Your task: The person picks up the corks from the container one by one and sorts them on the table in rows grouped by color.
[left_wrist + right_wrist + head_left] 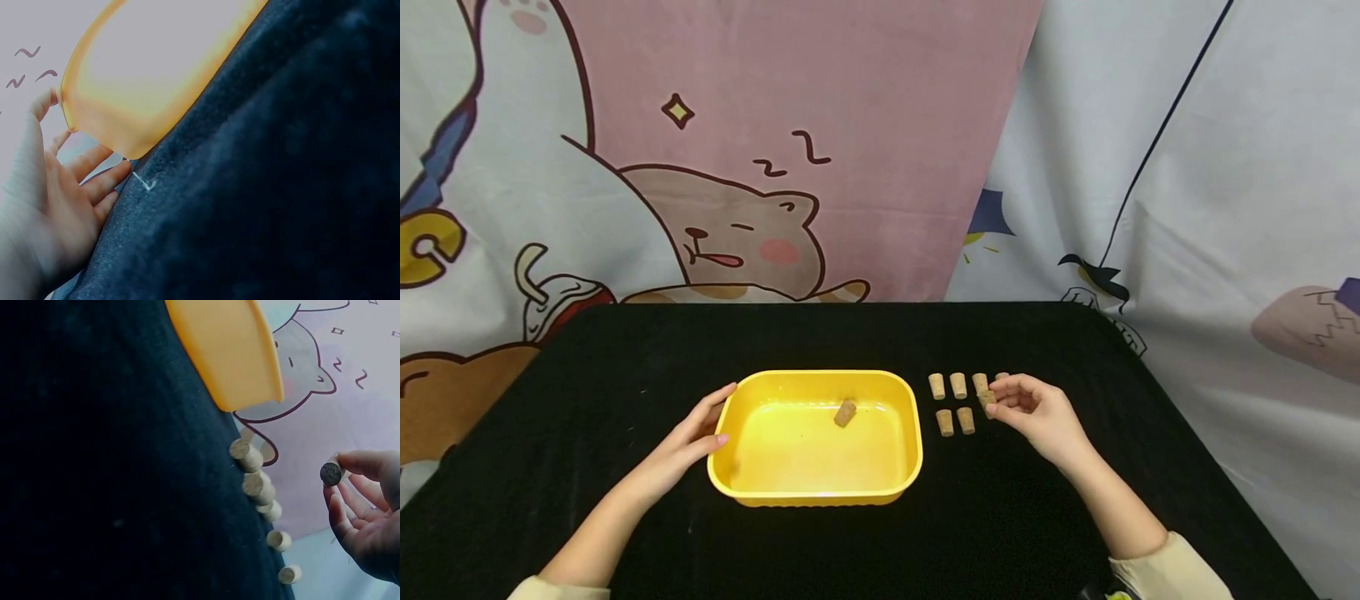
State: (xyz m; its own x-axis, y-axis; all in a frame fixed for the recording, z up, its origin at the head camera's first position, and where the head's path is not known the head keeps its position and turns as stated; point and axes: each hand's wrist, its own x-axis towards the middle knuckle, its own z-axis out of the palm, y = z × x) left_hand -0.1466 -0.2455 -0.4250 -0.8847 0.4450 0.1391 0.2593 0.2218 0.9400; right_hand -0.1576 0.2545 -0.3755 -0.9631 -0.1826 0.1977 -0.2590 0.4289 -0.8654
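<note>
A tapered cork (987, 403) is pinched between the thumb and fingertips of my right hand (1037, 414), raised off the table with its dark round end showing in the right wrist view. Loose corks (944, 422) stand in two rows around it, one partly behind the fingers. To their left is a shallow yellow basin (815, 498), with one cork (845, 413) lying inside. My left hand (681, 450) holds the basin's left side, thumb at the rim and fingers against the outer wall; the left wrist view shows those fingers (103, 181) spread along it.
Black cloth (850, 554) covers the table. Behind its far edge hangs a cartoon-printed curtain (880, 150). The corks sit close to the basin's right side.
</note>
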